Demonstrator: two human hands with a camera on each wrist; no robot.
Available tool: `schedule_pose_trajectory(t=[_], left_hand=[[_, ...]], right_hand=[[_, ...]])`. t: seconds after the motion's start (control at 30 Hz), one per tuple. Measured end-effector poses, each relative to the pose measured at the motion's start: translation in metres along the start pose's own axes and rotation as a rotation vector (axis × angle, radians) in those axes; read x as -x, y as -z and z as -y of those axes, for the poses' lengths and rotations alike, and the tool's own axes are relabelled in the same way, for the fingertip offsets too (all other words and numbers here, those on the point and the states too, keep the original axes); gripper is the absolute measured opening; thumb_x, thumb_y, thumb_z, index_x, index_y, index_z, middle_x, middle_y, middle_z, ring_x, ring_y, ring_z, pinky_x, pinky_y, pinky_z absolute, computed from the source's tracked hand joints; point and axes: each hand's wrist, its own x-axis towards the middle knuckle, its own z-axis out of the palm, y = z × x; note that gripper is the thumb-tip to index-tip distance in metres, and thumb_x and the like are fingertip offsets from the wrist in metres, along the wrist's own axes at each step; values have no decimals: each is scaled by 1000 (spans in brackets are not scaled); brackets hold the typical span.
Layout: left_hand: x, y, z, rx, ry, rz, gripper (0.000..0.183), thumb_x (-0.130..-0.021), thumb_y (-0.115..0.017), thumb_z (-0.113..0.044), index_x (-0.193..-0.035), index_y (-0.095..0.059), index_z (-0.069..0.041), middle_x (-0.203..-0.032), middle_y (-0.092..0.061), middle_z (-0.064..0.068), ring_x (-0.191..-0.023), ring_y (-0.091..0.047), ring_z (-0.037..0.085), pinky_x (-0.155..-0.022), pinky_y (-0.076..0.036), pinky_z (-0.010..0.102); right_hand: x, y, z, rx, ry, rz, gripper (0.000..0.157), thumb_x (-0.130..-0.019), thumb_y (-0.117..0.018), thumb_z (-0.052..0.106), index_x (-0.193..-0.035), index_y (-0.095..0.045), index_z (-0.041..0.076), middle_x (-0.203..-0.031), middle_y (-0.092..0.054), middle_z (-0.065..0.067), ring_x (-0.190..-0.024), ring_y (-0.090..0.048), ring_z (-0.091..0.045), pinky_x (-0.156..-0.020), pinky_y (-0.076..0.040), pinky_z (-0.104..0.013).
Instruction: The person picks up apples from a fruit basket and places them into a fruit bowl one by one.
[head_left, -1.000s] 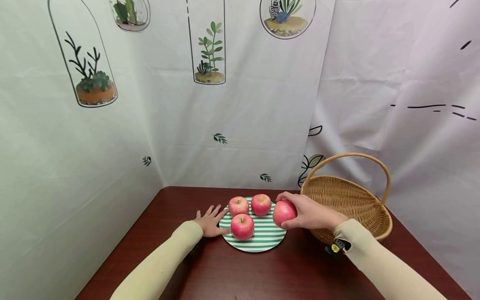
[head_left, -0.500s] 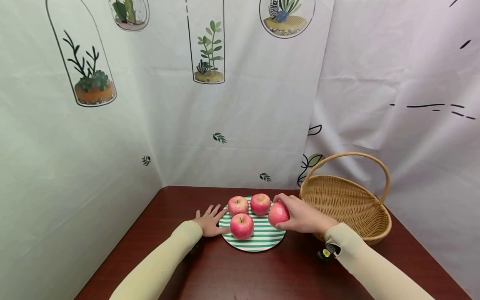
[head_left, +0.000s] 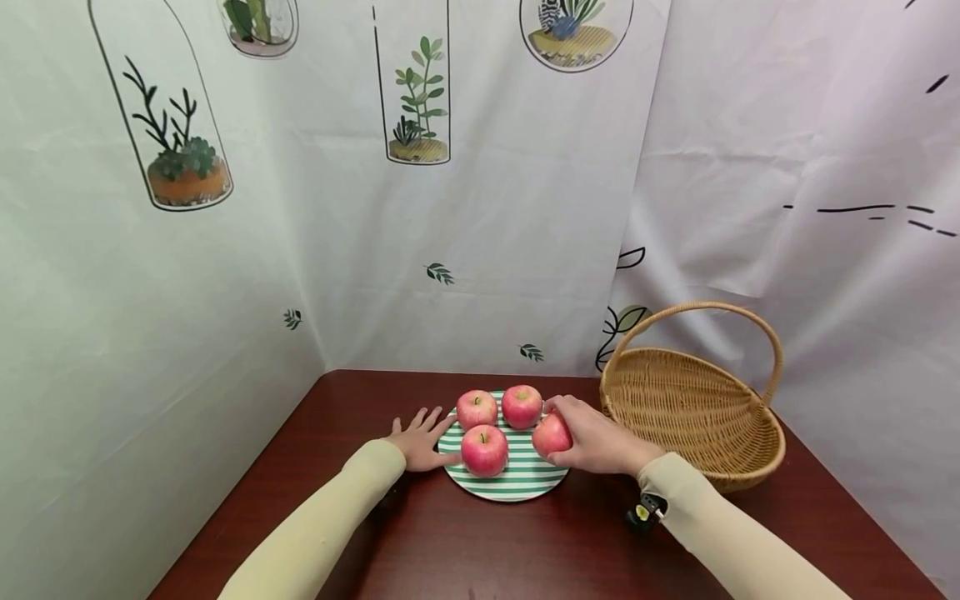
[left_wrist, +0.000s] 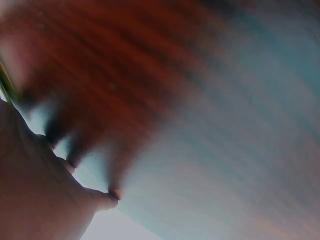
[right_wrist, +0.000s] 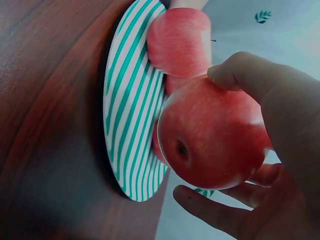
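My right hand (head_left: 602, 437) grips an apple (head_left: 552, 437) at the right side of a round plate (head_left: 517, 488) with green and white stripes. In the right wrist view that held apple (right_wrist: 212, 132) shows its hollow end, with thumb and fingers around it. Three more red apples sit on the plate: one at the front (head_left: 484, 452), one at the back left (head_left: 476, 410) and one at the back right (head_left: 522, 407). Fingers spread, my left hand (head_left: 422, 442) rests at the plate's left edge; the left wrist view is blurred.
A wicker basket (head_left: 690, 408) with a tall handle stands right of the plate, behind my right forearm. The dark red wooden table (head_left: 465, 550) reaches back to white curtains (head_left: 480, 217) printed with plants.
My right hand has carried the apple left and slightly down, from the plate's right edge to above or on its right part. The left hand and the other apples have stayed put.
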Motion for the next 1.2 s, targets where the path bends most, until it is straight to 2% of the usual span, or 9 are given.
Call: schedule_pose_trajectory(t=[0.17,0.4,0.5,0.93,1.2], left_hand=[[4,6,-5,-1,-6,-1,99,-84,-44,-86,-162,-20,-30,-169,-15,10,-156,-11,38,-115,-10,74],[-1,2,-2,-20,0,2,103,-81,-37,-91,-163,-16,-33,-170,-12,8,-156,-8,37,-116,-8,73],[-2,2,-2,-15,-1,-10,102,-81,-39,-91,-162,-17,-34,-170,-14,8,-156,-10,37,-116,-8,73],[3,6,-5,-10,-5,4,98,-84,-42,-87,-163,-18,-32,-170,-14,9,-156,-11,37,-115,-11,73],[10,10,-8,-2,-3,7,96,-86,-45,-83,-162,-20,-30,-169,-16,10,-155,-13,38,-115,-13,73]], right_hand=[[0,-5,-1,34,-14,-12,57,-78,-84,35,-126,-59,16,-113,-57,4,-98,-57,-10,-85,-53,-34],[-4,-12,-3,49,-94,2,55,-78,-85,42,-123,-60,21,-110,-60,5,-102,-55,-13,-82,-51,-36],[-5,-16,-5,45,-106,-1,55,-78,-85,42,-122,-60,21,-109,-59,6,-104,-53,-14,-82,-51,-36],[-13,-33,-11,-53,-73,5,51,-78,-86,30,-118,-57,14,-105,-59,3,-100,-52,-16,-89,-48,-40],[-14,-41,-10,-38,-42,-9,52,-78,-86,28,-116,-55,12,-105,-51,0,-99,-49,-16,-89,-48,-40]])
